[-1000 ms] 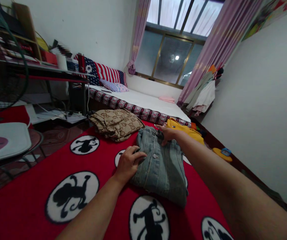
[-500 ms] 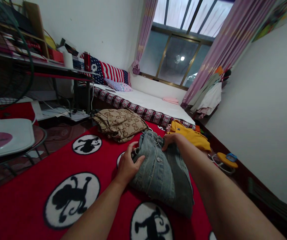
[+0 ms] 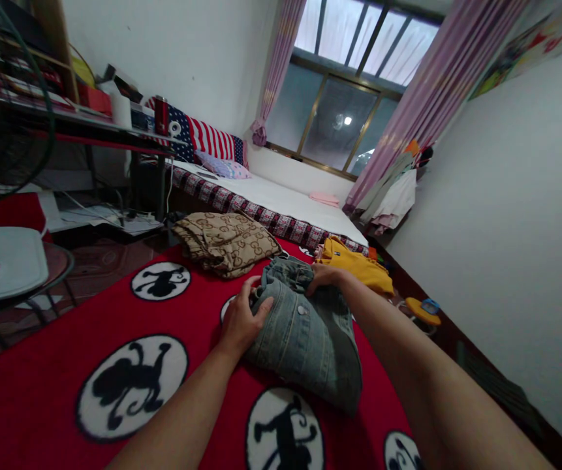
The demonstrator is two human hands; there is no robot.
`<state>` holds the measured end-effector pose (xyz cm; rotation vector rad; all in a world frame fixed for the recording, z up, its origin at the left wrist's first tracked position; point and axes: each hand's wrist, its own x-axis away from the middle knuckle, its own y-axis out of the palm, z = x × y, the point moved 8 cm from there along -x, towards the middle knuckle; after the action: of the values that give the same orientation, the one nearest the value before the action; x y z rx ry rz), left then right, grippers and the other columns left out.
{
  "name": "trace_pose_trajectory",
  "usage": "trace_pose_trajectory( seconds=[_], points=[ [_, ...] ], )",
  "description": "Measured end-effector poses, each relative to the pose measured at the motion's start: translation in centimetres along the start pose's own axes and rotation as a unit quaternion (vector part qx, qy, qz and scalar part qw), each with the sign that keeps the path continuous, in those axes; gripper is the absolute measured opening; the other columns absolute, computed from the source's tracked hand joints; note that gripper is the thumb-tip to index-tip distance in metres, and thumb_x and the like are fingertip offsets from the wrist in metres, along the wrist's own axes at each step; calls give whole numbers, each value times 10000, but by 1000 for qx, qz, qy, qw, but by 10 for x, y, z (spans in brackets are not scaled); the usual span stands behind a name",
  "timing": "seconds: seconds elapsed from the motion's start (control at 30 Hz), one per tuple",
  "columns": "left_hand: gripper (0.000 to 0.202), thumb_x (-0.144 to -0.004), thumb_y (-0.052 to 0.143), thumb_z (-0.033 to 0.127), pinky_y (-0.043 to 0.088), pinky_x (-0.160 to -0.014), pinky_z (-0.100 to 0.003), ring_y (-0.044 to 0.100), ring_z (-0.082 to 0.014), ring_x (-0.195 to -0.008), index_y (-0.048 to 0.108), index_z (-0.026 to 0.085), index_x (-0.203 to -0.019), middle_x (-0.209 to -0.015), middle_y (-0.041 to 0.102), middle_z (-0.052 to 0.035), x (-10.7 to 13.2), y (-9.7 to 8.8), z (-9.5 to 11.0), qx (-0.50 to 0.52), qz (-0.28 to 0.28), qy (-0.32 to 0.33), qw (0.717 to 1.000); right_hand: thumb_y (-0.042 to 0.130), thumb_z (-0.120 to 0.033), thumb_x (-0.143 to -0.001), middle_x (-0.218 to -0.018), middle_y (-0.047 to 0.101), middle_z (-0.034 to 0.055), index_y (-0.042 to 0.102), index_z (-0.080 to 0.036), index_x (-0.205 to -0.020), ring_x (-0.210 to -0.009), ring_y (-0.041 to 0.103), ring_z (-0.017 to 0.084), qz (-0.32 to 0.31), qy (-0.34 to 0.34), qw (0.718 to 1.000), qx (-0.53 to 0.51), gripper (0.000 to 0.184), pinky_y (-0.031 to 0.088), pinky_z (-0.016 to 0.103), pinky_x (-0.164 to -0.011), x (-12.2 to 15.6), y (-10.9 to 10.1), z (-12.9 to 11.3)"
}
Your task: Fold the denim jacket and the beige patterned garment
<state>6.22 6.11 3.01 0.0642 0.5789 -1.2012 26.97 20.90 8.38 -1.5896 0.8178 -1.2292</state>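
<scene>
A folded blue-grey denim jacket [image 3: 300,333] with a metal button lies in front of me on a red blanket [image 3: 202,405] printed with black monkey figures in white circles. My left hand [image 3: 245,320] grips the jacket's left edge, thumb on top and fingers curled over the side. At the far right side of the denim is my right hand [image 3: 320,277], its fingers partly hidden behind the fabric and closed on it. Beyond the left hand rests a folded tan patterned garment [image 3: 232,241]. A folded yellow garment [image 3: 354,264] sits just past my right wrist.
Behind the blanket stands a bed [image 3: 281,192] with a white top. A cluttered desk [image 3: 114,127] is at the left, above a white-topped stool [image 3: 6,261]. Clothes [image 3: 388,196] hang by the right wall, near a small yellow stool [image 3: 422,311].
The camera view has shifted slightly, so the scene sits further left. The denim's far edge now looks more folded over towards me, with both hands still on it.
</scene>
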Motion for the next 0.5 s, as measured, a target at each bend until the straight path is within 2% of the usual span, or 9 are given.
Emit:
trace_pose_trajectory(
  seconds=[0.07, 0.17, 0.27, 0.33, 0.5],
  points=[
    [529, -892, 489, 489, 481, -857, -381, 645, -254, -968, 457, 195, -1331, -1038, 687, -95, -2, -1, -6, 31, 8, -20, 999, 796, -339, -564, -1052, 717, 35, 658, -217, -1117, -920, 671, 238, 55, 0, 997, 46, 583, 504, 264, -724, 11, -1, -8],
    [540, -932, 363, 520, 480, -831, -390, 651, -247, -884, 457, 161, -1324, -959, 692, -100, -3, -5, -15, 66, 40, -49, 996, 737, -467, -616, -1042, 705, 120, 611, -172, -1131, -927, 663, 300, 174, 22, 974, 146, 607, 488, 329, -739, 38, -7, -21],
    [557, -922, 349, 546, 494, -802, -388, 654, -243, -849, 473, 154, -1299, -935, 687, -108, -4, -9, -23, 106, 77, -78, 988, 669, -482, -675, -1008, 704, 134, 549, -163, -1191, -909, 665, 307, 225, 34, 958, 176, 619, 469, 342, -732, 67, -15, -30],
    [573, -907, 359, 575, 510, -762, -370, 657, -234, -814, 479, 152, -1275, -904, 681, -105, -4, -11, -28, 149, 97, -94, 980, 671, -516, -666, -987, 703, 114, 540, -184, -1191, -899, 663, 297, 252, 50, 951, 173, 635, 458, 326, -709, 85, -34, -29],
    [603, -892, 345, 619, 520, -688, -335, 642, -203, -715, 483, 142, -1234, -850, 664, -89, -6, -12, -36, 198, 129, -116, 965, 732, -610, -576, -985, 696, 64, 584, -232, -1125, -889, 652, 279, 311, 97, 938, 121, 682, 455, 307, -685, 123, -109, -16]
  ],
)
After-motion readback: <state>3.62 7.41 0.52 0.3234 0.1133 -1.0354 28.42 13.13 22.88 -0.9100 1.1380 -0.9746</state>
